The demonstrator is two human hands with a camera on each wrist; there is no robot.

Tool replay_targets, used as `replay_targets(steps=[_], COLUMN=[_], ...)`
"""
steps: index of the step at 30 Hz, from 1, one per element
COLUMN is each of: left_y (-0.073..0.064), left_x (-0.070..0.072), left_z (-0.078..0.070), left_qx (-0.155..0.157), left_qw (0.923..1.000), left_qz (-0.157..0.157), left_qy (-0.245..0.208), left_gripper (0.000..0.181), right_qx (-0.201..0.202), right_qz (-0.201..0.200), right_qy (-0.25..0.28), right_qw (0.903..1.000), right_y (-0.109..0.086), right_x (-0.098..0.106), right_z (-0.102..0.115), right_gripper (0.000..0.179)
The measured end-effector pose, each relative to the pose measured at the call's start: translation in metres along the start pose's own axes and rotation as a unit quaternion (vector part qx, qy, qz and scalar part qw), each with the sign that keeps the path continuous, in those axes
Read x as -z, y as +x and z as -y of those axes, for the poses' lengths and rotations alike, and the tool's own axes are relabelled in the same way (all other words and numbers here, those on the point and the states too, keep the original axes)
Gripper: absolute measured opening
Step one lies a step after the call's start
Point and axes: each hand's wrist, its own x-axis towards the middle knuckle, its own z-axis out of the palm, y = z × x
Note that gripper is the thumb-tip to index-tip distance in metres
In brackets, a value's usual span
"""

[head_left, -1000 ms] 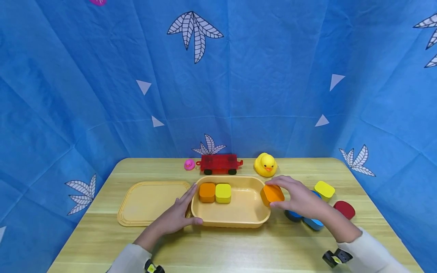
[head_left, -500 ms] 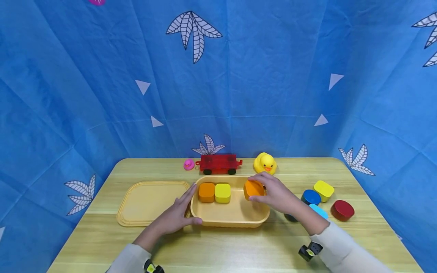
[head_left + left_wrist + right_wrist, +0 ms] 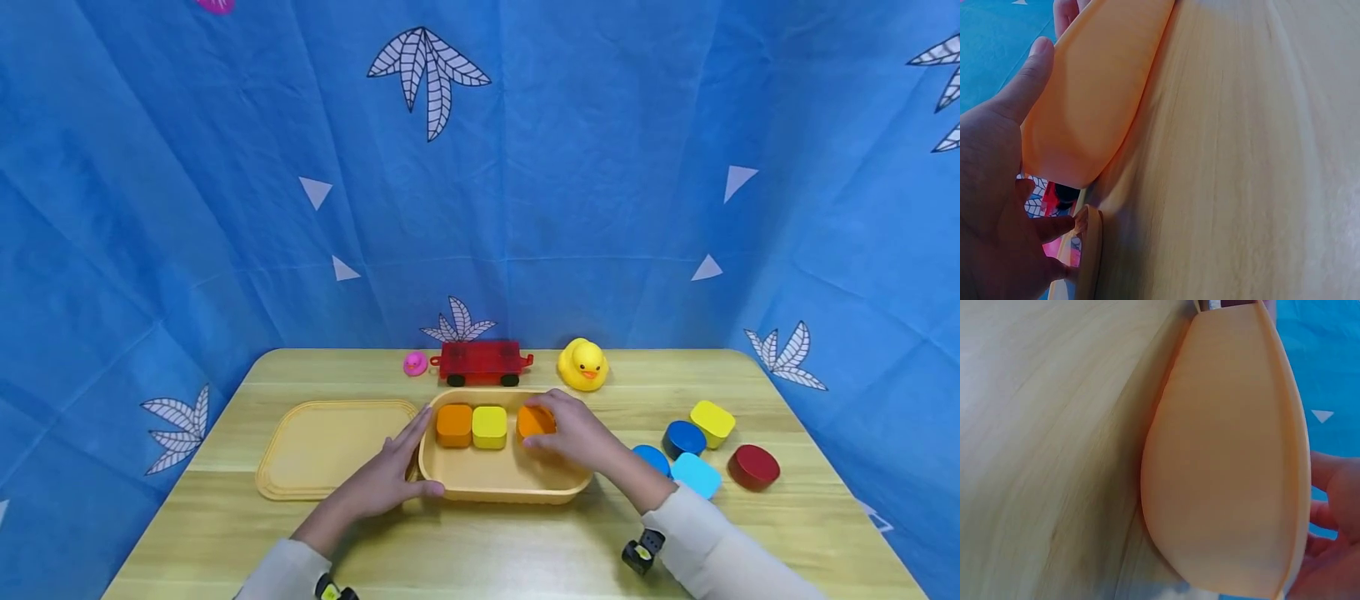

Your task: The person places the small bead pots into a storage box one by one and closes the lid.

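A pale orange oval-ended box (image 3: 495,481) stands in the middle of the table. Inside, at its left end, an orange rounded block (image 3: 454,427) sits beside a yellow block (image 3: 490,427). My right hand (image 3: 576,429) reaches over the right part of the box and pinches another orange block (image 3: 532,423), just right of the yellow one. My left hand (image 3: 386,483) rests against the box's left end, fingers straight along the rim and thumb at the front corner. The right wrist view shows the box wall (image 3: 1229,456) hiding the held block; my right fingers (image 3: 1325,472) show beyond the rim.
A flat pale lid (image 3: 337,450) lies left of the box. Behind are a small pink duck (image 3: 416,363), a red wagon (image 3: 480,360) and a yellow duck (image 3: 582,365). To the right lie a yellow block (image 3: 712,422), a dark red round block (image 3: 753,467) and several blue blocks (image 3: 696,475).
My right hand has carried the orange block leftward from over the box's right rim to beside the yellow block, and lower into the box. My left hand has stayed in place.
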Motion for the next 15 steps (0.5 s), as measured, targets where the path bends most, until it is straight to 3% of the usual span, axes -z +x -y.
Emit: replay_targets(steps=[8,15], left_y=[0.001,0.0], left_x=[0.001,0.0], left_z=[0.001,0.002], left_qx=[-0.004,-0.005], left_qw=[1.0,1.0], left_qz=[0.001,0.005], left_qy=[0.003,0.0], left_gripper=[0.113,0.113], right_qx=[-0.018,-0.019], right_qz=[0.001,-0.013], right_qy=[-0.01,-0.056], right_qw=[0.9998,0.9982], right_y=[0.011,0.011], right_x=[-0.01,-0.023], right_z=[0.004,0.003], right_gripper=[0.056,0.055])
